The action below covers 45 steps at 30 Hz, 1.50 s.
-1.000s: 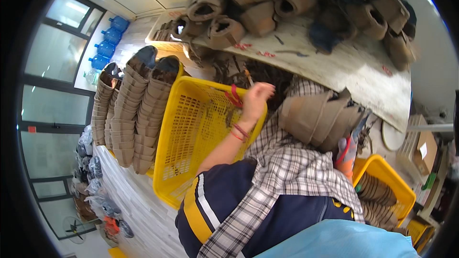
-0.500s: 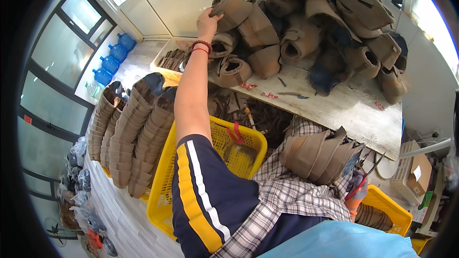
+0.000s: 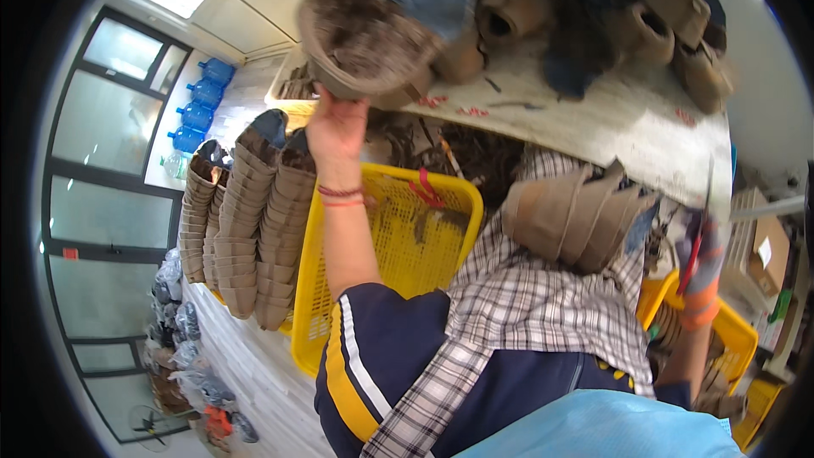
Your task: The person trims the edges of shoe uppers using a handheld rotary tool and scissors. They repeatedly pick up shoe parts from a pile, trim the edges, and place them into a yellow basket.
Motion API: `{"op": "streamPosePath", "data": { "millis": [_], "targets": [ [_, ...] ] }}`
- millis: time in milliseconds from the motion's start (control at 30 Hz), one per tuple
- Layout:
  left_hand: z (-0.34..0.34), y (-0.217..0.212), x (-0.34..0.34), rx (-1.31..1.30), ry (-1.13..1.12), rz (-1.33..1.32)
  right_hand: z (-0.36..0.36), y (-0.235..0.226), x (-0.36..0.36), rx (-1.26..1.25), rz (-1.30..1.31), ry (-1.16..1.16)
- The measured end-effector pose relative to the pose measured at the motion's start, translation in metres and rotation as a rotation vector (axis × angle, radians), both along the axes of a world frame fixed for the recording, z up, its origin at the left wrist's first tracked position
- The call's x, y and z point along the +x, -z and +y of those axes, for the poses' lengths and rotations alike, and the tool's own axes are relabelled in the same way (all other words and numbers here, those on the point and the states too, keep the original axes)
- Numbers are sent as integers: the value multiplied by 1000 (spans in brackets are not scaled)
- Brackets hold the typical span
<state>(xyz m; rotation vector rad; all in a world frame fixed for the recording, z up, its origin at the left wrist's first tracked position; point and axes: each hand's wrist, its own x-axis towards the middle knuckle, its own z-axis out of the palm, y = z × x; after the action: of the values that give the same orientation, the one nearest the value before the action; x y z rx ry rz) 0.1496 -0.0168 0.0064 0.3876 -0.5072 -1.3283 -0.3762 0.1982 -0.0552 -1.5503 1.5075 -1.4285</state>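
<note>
My left hand [image 3: 337, 129] is raised and grips the lower rim of a large brown fibre pot [image 3: 365, 34], which is blurred and tilted with its mouth toward me. A stack of nested brown pots [image 3: 572, 219] lies on its side against my plaid shirt. My right hand [image 3: 699, 267], in a grey and orange glove, sits at the stack's right end and holds it against my body. Its fingers are blurred.
A yellow mesh basket [image 3: 392, 242] stands below my left arm. Tall stacks of nested brown pots [image 3: 254, 220] stand to its left. A white table [image 3: 610, 127] carries a heap of loose pots [image 3: 653, 25]. Another yellow basket [image 3: 733, 335] is at the right. Blue water bottles [image 3: 197, 106] stand by the windows.
My left hand went from the yellow basket up to the heap on the table. It now holds a large pot pulled toward me. The stack at my chest stayed put.
</note>
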Motion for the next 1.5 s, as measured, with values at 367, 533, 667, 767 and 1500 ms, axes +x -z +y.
{"op": "streamPosePath", "data": {
  "millis": [367,533,667,767,1500],
  "targets": [
    [91,122,-113,308,536,177,-90,-116,101,-129,1241,-74],
    [87,123,-118,333,466,109,-111,-105,128,-65,1409,-195],
    [85,128,-114,305,460,32,-127,-100,151,58,1499,-239],
    [85,126,-114,282,471,-18,-142,-102,165,198,1593,-318],
    [84,116,-115,307,474,4,-151,-114,116,-256,1632,-197]
  ]
}}
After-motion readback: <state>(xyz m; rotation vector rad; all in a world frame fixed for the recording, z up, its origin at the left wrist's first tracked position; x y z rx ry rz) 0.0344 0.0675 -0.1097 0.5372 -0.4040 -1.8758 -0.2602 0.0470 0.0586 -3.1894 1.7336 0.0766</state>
